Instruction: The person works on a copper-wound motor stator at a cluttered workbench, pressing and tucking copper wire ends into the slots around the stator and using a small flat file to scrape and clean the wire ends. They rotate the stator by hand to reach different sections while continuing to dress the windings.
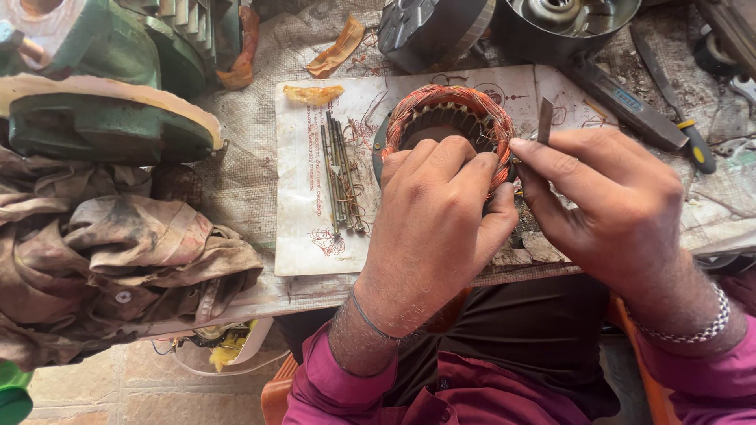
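Your left hand grips the copper-wound stator near the board's front edge; your right hand pinches a thin metal blade, which could slip and nick the windings.

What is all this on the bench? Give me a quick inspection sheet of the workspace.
Surface: worn woven cloth under a marked cardboard sheet.
Job's things: round stator with copper wire coils; thin metal strip.
Clutter: long bolts, dirty rags, screwdriver, green motor housing.
Fingers: left hand grips the stator; right hand pinches the strip.
Cables: loose copper strands on the sheet.
Surroundings: tiled floor.
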`<state>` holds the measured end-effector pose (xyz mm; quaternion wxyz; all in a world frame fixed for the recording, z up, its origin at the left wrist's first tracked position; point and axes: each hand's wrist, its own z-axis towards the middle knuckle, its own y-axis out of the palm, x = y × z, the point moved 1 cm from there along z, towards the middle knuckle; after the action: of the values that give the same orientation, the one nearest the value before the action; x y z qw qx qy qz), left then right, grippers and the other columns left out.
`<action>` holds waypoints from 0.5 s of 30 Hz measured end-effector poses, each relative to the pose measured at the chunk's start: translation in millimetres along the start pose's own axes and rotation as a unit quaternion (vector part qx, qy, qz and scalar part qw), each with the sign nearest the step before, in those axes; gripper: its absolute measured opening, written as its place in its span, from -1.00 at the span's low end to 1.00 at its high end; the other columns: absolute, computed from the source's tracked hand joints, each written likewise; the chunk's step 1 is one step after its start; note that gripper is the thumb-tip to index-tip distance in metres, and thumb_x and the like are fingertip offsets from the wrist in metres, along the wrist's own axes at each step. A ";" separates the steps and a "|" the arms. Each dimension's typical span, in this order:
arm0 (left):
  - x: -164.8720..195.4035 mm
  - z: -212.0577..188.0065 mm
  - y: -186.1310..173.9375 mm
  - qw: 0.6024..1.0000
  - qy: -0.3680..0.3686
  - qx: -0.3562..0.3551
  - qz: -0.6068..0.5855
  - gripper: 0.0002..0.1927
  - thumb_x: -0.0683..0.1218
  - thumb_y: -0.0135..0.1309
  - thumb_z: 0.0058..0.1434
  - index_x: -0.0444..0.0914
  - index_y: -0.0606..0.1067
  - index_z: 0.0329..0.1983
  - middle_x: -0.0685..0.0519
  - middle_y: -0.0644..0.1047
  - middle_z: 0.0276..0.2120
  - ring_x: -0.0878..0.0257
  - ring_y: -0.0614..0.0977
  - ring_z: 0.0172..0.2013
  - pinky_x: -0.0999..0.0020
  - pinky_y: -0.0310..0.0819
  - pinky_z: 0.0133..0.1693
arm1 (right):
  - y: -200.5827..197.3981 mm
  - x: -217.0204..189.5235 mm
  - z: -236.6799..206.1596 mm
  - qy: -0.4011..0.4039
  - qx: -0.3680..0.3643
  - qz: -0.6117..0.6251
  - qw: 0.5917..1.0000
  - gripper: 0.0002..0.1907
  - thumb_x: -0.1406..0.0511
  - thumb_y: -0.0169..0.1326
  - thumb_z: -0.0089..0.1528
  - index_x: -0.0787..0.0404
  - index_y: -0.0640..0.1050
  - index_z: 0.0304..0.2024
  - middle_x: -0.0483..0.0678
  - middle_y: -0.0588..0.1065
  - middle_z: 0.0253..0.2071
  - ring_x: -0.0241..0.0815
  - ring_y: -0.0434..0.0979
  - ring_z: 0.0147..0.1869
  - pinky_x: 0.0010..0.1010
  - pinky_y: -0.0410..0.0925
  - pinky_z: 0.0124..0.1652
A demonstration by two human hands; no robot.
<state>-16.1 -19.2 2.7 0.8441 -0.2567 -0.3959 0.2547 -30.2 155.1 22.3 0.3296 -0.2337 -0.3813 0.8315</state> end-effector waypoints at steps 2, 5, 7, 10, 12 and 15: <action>-0.2 0.1 0.6 1.000 -0.001 0.001 0.001 -0.87 -0.11 0.18 0.29 -0.25 0.51 -0.21 0.01 0.44 -0.28 0.06 0.52 -0.15 0.09 0.33 -0.01 | 1.5 0.6 1.5 -0.015 0.008 0.002 1.000 -0.72 0.53 0.32 0.10 0.39 0.64 -0.12 0.09 0.56 -0.23 0.04 0.59 -0.19 -0.24 0.46 -0.20; 0.5 0.4 2.7 1.000 -0.002 -0.001 0.002 -0.86 -0.10 0.18 0.29 -0.26 0.51 -0.20 0.01 0.44 -0.28 0.06 0.52 -0.14 0.09 0.33 -0.01 | 3.4 3.0 1.3 -0.032 0.024 0.005 0.999 -0.74 0.55 0.32 0.09 0.40 0.63 -0.15 0.09 0.56 -0.25 0.03 0.60 -0.19 -0.24 0.47 -0.20; 0.4 0.9 3.6 1.000 -0.002 -0.001 0.003 -0.85 -0.10 0.19 0.28 -0.26 0.51 -0.19 0.01 0.44 -0.28 0.06 0.52 -0.14 0.09 0.33 -0.01 | 4.6 5.2 0.5 -0.037 0.032 0.008 0.999 -0.75 0.56 0.32 0.10 0.40 0.63 -0.16 0.09 0.57 -0.25 0.03 0.60 -0.19 -0.24 0.47 -0.21; 1.2 0.7 4.0 1.000 -0.003 0.000 0.004 -0.85 -0.10 0.19 0.28 -0.26 0.51 -0.18 0.01 0.44 -0.27 0.07 0.52 -0.14 0.09 0.33 -0.01 | 4.4 7.6 -0.6 -0.037 0.032 0.011 0.999 -0.76 0.56 0.32 0.13 0.38 0.63 -0.16 0.07 0.57 -0.25 0.02 0.61 -0.18 -0.26 0.47 -0.20; 1.4 1.1 4.0 1.000 -0.003 -0.001 0.006 -0.85 -0.10 0.19 0.29 -0.26 0.51 -0.17 0.02 0.44 -0.27 0.07 0.52 -0.13 0.10 0.33 0.00 | 4.9 8.3 -0.8 -0.033 0.026 0.014 0.999 -0.75 0.56 0.31 0.13 0.36 0.64 -0.14 0.06 0.57 -0.24 0.02 0.62 -0.17 -0.25 0.48 -0.19; 0.7 0.7 2.7 1.000 -0.002 -0.002 -0.004 -0.81 -0.10 0.22 0.27 -0.26 0.51 -0.14 0.01 0.44 -0.25 0.07 0.51 -0.12 0.09 0.33 0.01 | 7.8 7.9 -1.7 -0.003 0.030 0.047 0.998 -0.76 0.56 0.30 0.13 0.39 0.63 -0.15 0.11 0.55 -0.24 0.04 0.61 -0.21 -0.25 0.47 -0.23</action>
<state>-16.9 -16.6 1.8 0.8439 -0.2561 -0.3988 0.2515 -37.3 157.8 14.0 0.2965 -0.2389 -0.3455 0.8577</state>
